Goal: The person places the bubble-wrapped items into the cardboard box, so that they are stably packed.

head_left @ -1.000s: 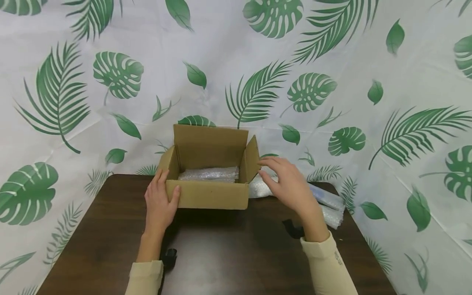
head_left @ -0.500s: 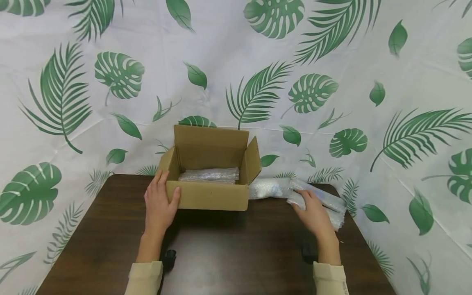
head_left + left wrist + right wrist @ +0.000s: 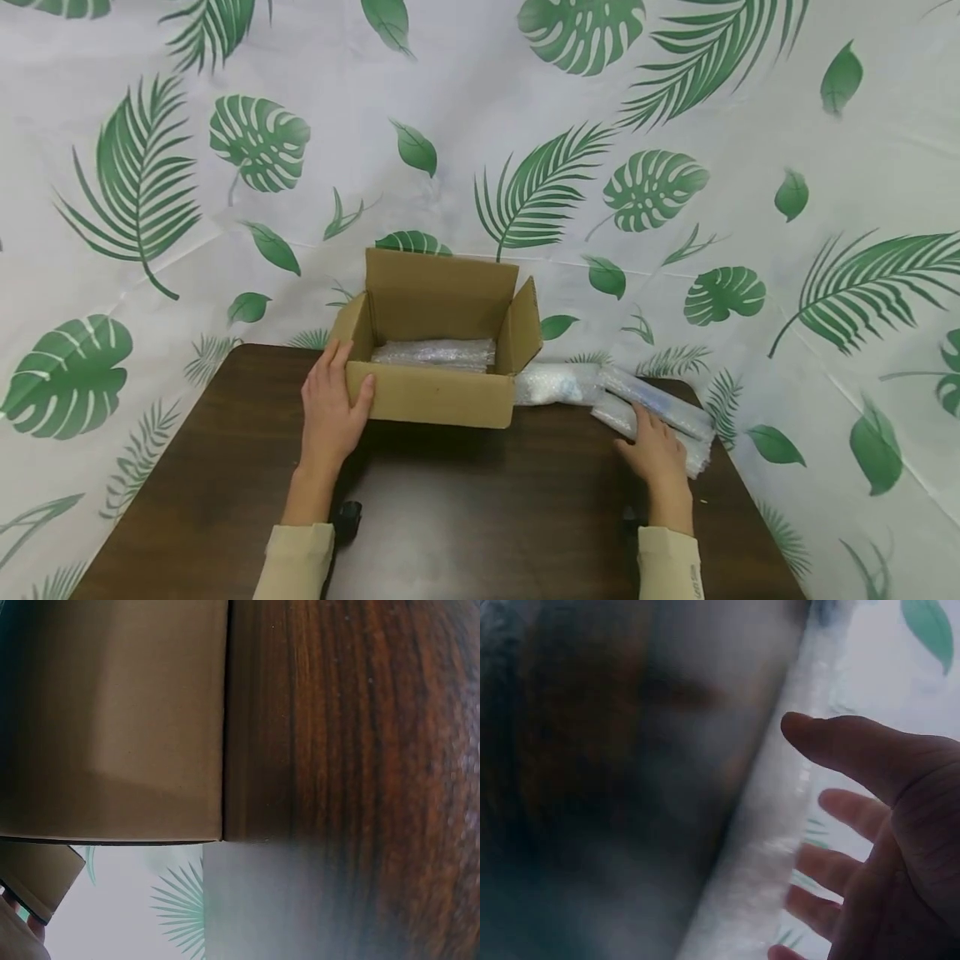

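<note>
Steadying is being done on one side, reaching on the other! The open brown cardboard box (image 3: 431, 402) is set near the far edge of the dark wood-grain bench (image 3: 465, 508), about midway along it. Its near left corner is grasped by the left hand (image 3: 330, 417): the fingers are laid along the left side, the thumb is pressed on the front wall. The right flap is tilted outward, the back one raised upright. Inside, a clear bubble-wrap bundle (image 3: 435, 353) is seen lying flat.

Over to the far right corner of the bench now, where the right hand (image 3: 660, 454) is held over a clear whitish bubble-wrap strip (image 3: 612, 414). From the right wrist, spread, released fingers are shown with the thumb stretched out; whether the strip is being touched cannot be told. Close along its far side, a long bubble-wrapped packet with a bluish tint (image 3: 660, 404) is laid slantwise toward the right edge. Between that packet and the box, a white bubble-wrapped parcel (image 3: 558, 385) is placed by the far edge. Both wrists are covered by cream sleeves (image 3: 296, 554), and everything is backed by a white cloth printed with green leaves (image 3: 450, 196).
</note>
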Demonstrator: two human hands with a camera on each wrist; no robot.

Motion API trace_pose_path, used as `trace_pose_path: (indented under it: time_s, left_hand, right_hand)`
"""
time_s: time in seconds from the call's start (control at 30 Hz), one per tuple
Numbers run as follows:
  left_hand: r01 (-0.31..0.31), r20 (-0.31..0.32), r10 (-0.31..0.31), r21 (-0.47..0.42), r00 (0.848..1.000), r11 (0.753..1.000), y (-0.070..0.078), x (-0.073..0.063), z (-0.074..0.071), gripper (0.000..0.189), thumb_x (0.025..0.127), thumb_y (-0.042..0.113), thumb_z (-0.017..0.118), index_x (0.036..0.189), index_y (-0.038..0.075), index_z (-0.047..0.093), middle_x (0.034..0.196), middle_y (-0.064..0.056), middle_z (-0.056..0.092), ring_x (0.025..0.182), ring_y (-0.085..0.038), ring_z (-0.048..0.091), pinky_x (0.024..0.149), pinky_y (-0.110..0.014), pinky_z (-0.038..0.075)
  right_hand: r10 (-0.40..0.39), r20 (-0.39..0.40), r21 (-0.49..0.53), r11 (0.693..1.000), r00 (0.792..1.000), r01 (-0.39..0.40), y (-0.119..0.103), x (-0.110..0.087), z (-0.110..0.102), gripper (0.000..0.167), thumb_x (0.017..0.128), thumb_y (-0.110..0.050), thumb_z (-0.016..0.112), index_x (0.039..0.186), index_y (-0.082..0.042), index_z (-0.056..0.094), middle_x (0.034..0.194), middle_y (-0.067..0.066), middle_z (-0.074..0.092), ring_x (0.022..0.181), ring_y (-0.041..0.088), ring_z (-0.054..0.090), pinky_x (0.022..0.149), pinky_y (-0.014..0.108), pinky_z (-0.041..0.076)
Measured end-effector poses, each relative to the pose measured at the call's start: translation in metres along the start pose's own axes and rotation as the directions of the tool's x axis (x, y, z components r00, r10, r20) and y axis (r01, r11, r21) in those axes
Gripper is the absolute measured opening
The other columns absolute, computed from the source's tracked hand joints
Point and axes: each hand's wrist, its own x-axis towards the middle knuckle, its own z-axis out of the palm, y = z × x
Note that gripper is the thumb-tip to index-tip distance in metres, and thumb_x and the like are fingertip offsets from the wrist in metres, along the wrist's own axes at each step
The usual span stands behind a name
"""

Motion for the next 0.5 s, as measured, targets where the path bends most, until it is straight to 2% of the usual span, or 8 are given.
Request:
trace_pose_path:
  time_s: [0.1, 0.2, 0.33, 0.5]
  left_hand:
    - [0.004, 0.013, -0.004, -0.002, 1.0, 1.0, 0.001, 0.001, 0.0, 0.067, 0.105, 0.037, 0.061, 0.164, 0.013, 0.039, 0.17, -0.022, 0.036, 0.15, -0.048, 0.039, 0.119, -0.072, 0.026]
    - [0.006, 0.02, -0.006, -0.008, 1.0, 1.0, 0.002, 0.0, 0.002, 0.067, 0.105, 0.037, 0.061, 0.164, 0.014, 0.038, 0.17, -0.021, 0.036, 0.151, -0.048, 0.039, 0.12, -0.072, 0.025]
    - [0.005, 0.02, -0.005, -0.006, 1.0, 1.0, 0.002, 0.0, 0.003, 0.068, 0.105, 0.037, 0.062, 0.164, 0.014, 0.038, 0.171, -0.021, 0.036, 0.151, -0.048, 0.039, 0.12, -0.071, 0.026]
    - [0.022, 0.016, -0.022, 0.006, 1.0, 1.0, 0.001, 0.001, -0.002, 0.068, 0.105, 0.037, 0.062, 0.164, 0.013, 0.038, 0.17, -0.02, 0.036, 0.15, -0.048, 0.039, 0.12, -0.071, 0.025]
  right_hand:
    - [0.048, 0.027, 0.019, 0.999, 0.998, -0.048, 0.005, 0.0, 0.005, 0.082, 0.106, -0.032, 0.065, 0.17, -0.006, 0.022, 0.171, 0.035, 0.022, 0.156, 0.061, 0.016, 0.119, 0.083, 0.012]
    - [0.074, 0.023, 0.017, 0.997, 0.997, -0.075, 0.011, -0.003, 0.009, 0.072, 0.107, -0.027, 0.061, 0.168, -0.009, 0.028, 0.169, 0.034, 0.025, 0.154, 0.062, 0.017, 0.115, 0.085, 0.016]
    - [0.078, -0.031, -0.011, 0.997, 0.996, -0.079, 0.017, -0.003, 0.01, 0.062, 0.103, -0.011, 0.053, 0.163, -0.009, 0.038, 0.162, 0.034, 0.037, 0.146, 0.065, 0.029, 0.111, 0.085, 0.027]
    - [0.015, -0.091, -0.031, 0.999, 0.996, -0.018, 0.016, 0.001, 0.007, 0.058, 0.094, -0.001, 0.052, 0.152, 0.0, 0.049, 0.146, 0.039, 0.053, 0.131, 0.066, 0.047, 0.108, 0.076, 0.039]
